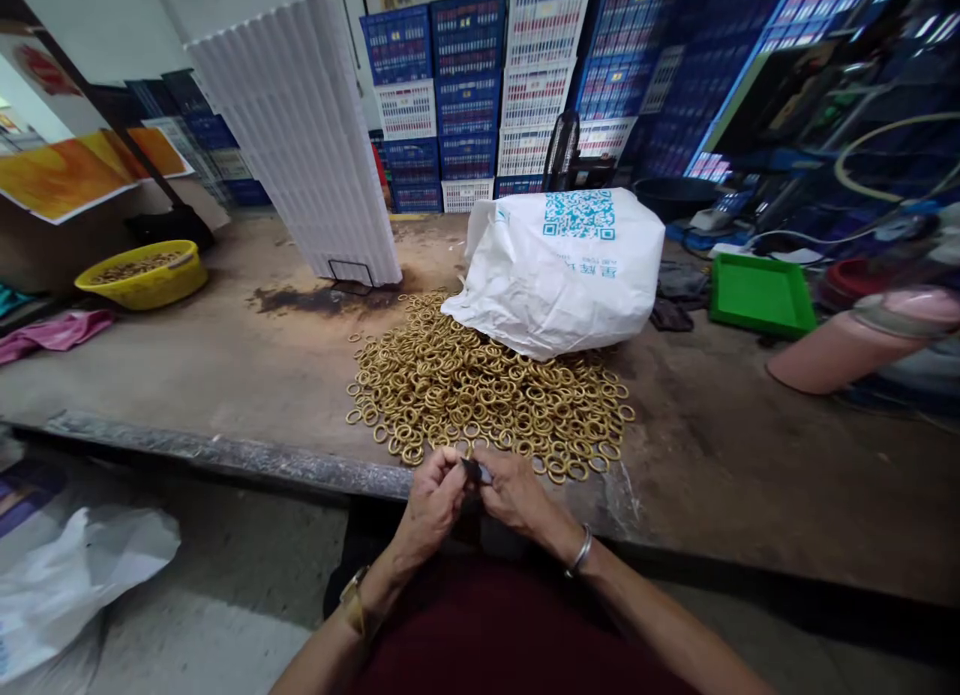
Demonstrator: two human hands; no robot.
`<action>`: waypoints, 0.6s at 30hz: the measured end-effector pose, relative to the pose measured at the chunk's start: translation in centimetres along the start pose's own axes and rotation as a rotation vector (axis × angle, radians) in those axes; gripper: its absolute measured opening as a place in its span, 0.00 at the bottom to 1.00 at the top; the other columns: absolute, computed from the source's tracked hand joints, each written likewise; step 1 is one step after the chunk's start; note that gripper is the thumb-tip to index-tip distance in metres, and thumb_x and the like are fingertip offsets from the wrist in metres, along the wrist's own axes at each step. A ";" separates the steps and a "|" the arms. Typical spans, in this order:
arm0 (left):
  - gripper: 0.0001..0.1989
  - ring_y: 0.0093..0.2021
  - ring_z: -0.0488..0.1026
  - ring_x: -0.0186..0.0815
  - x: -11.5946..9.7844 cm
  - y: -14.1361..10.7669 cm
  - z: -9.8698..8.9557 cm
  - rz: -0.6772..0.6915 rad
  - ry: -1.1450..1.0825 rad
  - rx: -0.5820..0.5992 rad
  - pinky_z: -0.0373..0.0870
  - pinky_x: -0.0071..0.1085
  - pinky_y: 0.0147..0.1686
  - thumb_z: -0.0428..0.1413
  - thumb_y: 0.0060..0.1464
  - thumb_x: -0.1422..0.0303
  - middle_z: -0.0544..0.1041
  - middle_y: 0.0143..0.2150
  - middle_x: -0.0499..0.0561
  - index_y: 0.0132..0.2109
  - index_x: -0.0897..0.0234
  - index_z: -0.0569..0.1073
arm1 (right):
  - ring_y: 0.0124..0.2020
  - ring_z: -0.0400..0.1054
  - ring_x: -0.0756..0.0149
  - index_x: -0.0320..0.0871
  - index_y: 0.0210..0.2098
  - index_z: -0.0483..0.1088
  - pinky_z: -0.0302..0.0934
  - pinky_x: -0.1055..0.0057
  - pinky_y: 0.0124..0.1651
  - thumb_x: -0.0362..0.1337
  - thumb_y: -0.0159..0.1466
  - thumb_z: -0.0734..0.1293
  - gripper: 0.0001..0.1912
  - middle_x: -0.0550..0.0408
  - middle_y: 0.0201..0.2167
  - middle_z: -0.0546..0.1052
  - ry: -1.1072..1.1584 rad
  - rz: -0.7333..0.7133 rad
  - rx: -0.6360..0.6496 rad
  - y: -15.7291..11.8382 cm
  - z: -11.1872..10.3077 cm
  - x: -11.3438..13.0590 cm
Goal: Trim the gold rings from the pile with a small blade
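Note:
My left hand [435, 495] and my right hand [519, 492] meet at the table's front edge, just before a heap of brass-coloured rings [487, 405]. Between the fingertips of both sits a small dark piece [471, 469], too small and covered to name. The fingers of each hand are pinched closed. A greyish bit shows by the right fingertips; I cannot tell whether it belongs to the dark piece. Behind the heap a white sack [570, 275] with blue print lies on its side, its mouth over the rings.
A yellow basin [150, 287] of small pieces stands at the left, near a pink cloth [56, 337]. White corrugated sheets [300, 145] rise behind a wire stand. To the right are a green tray [761, 295] and a pink bottle [840, 347]. Stacked crates [469, 100] line the back.

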State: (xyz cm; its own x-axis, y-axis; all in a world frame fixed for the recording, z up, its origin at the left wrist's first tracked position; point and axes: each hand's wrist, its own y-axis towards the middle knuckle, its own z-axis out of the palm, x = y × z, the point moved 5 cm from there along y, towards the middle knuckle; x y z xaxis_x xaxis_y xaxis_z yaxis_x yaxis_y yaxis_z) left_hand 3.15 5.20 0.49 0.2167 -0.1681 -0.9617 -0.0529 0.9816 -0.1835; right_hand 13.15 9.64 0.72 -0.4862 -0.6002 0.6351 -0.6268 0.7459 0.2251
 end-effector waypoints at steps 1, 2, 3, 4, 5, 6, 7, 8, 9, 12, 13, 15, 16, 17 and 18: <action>0.14 0.17 0.51 0.21 0.0 -0.1 -0.2 0.006 0.021 -0.005 0.47 0.20 0.16 0.51 0.50 0.57 0.61 0.21 0.41 0.31 0.64 0.62 | 0.22 0.56 0.72 0.42 0.24 0.62 0.45 0.76 0.26 0.27 0.50 0.57 0.06 0.58 0.21 0.67 -0.016 0.001 0.008 0.0 0.2 0.0; 0.14 0.17 0.51 0.22 0.0 -0.1 -0.4 0.011 0.041 -0.011 0.48 0.20 0.17 0.51 0.50 0.57 0.61 0.21 0.41 0.31 0.65 0.62 | 0.22 0.56 0.72 0.42 0.24 0.62 0.45 0.76 0.26 0.27 0.50 0.57 0.06 0.58 0.21 0.67 -0.027 0.006 0.015 0.1 0.5 0.0; 0.14 0.17 0.52 0.22 0.0 -0.2 -0.7 0.014 0.057 -0.019 0.49 0.20 0.17 0.51 0.50 0.57 0.61 0.21 0.41 0.30 0.65 0.62 | 0.22 0.57 0.72 0.42 0.25 0.62 0.44 0.76 0.26 0.27 0.51 0.57 0.06 0.58 0.21 0.67 -0.039 0.014 0.021 0.2 0.6 0.0; 0.14 0.18 0.52 0.22 0.0 -0.2 -0.9 0.012 0.067 -0.028 0.50 0.21 0.17 0.51 0.50 0.57 0.61 0.21 0.41 0.30 0.65 0.62 | 0.22 0.57 0.72 0.42 0.25 0.62 0.44 0.76 0.26 0.28 0.52 0.57 0.06 0.58 0.21 0.67 -0.052 0.026 0.025 0.2 0.8 0.0; 0.14 0.18 0.53 0.23 0.1 -0.2 -1.1 0.008 0.070 -0.034 0.50 0.21 0.17 0.51 0.50 0.57 0.61 0.21 0.41 0.30 0.64 0.62 | 0.22 0.57 0.72 0.42 0.26 0.63 0.44 0.75 0.26 0.28 0.52 0.57 0.06 0.58 0.21 0.68 -0.066 0.041 0.031 0.2 1.0 0.0; 0.14 0.18 0.53 0.22 0.2 -0.2 -1.3 0.002 0.067 -0.036 0.50 0.21 0.17 0.51 0.50 0.57 0.61 0.21 0.41 0.29 0.64 0.62 | 0.22 0.57 0.72 0.42 0.26 0.63 0.44 0.75 0.26 0.28 0.52 0.56 0.06 0.58 0.21 0.68 -0.077 0.058 0.044 0.3 1.2 0.0; 0.14 0.17 0.52 0.22 0.3 -0.2 -1.4 -0.007 0.060 -0.033 0.49 0.20 0.17 0.51 0.50 0.57 0.61 0.21 0.41 0.29 0.64 0.62 | 0.22 0.58 0.72 0.42 0.27 0.64 0.44 0.75 0.26 0.28 0.53 0.56 0.07 0.58 0.21 0.69 -0.086 0.075 0.065 0.3 1.4 0.0; 0.14 0.17 0.52 0.22 0.4 -0.2 -1.6 -0.020 0.051 -0.025 0.48 0.20 0.16 0.51 0.50 0.57 0.61 0.20 0.41 0.29 0.64 0.62 | 0.22 0.58 0.72 0.42 0.28 0.64 0.44 0.75 0.26 0.28 0.53 0.56 0.07 0.58 0.21 0.69 -0.094 0.090 0.093 0.3 1.7 0.0; 0.15 0.16 0.51 0.21 0.6 -0.2 -1.7 -0.039 0.034 -0.011 0.47 0.20 0.15 0.51 0.51 0.57 0.60 0.19 0.40 0.28 0.64 0.62 | 0.22 0.58 0.72 0.42 0.29 0.64 0.44 0.76 0.26 0.28 0.53 0.57 0.07 0.57 0.22 0.70 -0.106 0.105 0.125 0.4 2.0 0.0; 0.14 0.14 0.48 0.21 0.9 -0.6 -1.8 -0.122 -0.077 0.055 0.43 0.20 0.13 0.51 0.51 0.57 0.59 0.17 0.39 0.28 0.64 0.61 | 0.23 0.61 0.72 0.42 0.32 0.66 0.45 0.75 0.26 0.29 0.54 0.57 0.09 0.56 0.24 0.72 -0.177 0.170 0.159 0.7 2.2 -0.7; 0.14 0.14 0.48 0.21 0.9 -0.8 -1.7 -0.150 -0.136 0.087 0.43 0.20 0.13 0.51 0.51 0.58 0.60 0.18 0.40 0.28 0.64 0.61 | 0.24 0.62 0.71 0.42 0.34 0.66 0.46 0.75 0.27 0.29 0.54 0.57 0.10 0.55 0.25 0.73 -0.214 0.204 0.146 0.8 2.0 -1.1; 0.12 0.14 0.50 0.21 0.7 -1.3 -1.6 -0.190 -0.261 0.150 0.45 0.19 0.13 0.52 0.51 0.59 0.63 0.20 0.41 0.29 0.64 0.61 | 0.27 0.64 0.70 0.42 0.36 0.66 0.47 0.75 0.29 0.29 0.55 0.57 0.12 0.54 0.27 0.74 -0.291 0.280 0.097 1.3 1.4 -2.2; 0.12 0.15 0.52 0.21 0.6 -1.5 -1.6 -0.200 -0.316 0.167 0.46 0.19 0.13 0.53 0.51 0.60 0.65 0.23 0.42 0.30 0.63 0.62 | 0.27 0.65 0.69 0.43 0.36 0.66 0.48 0.75 0.29 0.30 0.56 0.57 0.11 0.54 0.28 0.74 -0.326 0.310 0.073 1.5 1.0 -2.6; 0.11 0.16 0.54 0.21 0.5 -1.6 -1.7 -0.207 -0.360 0.167 0.47 0.19 0.13 0.53 0.51 0.61 0.67 0.25 0.44 0.31 0.64 0.62 | 0.28 0.66 0.69 0.43 0.37 0.66 0.48 0.75 0.30 0.30 0.56 0.57 0.11 0.54 0.28 0.74 -0.356 0.332 0.049 1.9 0.6 -3.0; 0.11 0.17 0.55 0.21 0.6 -1.6 -1.9 -0.213 -0.390 0.150 0.48 0.19 0.14 0.53 0.51 0.61 0.69 0.27 0.46 0.31 0.64 0.62 | 0.28 0.67 0.69 0.43 0.37 0.66 0.48 0.75 0.30 0.31 0.57 0.57 0.10 0.54 0.27 0.74 -0.382 0.346 0.025 2.2 0.3 -3.3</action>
State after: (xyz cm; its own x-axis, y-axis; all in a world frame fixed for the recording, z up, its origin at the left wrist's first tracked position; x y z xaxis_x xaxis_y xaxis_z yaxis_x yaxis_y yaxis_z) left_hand 1.53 3.34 -0.13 0.5588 -0.3494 -0.7521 0.1683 0.9358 -0.3097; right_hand 13.14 13.17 -1.11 -0.8524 -0.3854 0.3533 -0.4021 0.9152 0.0283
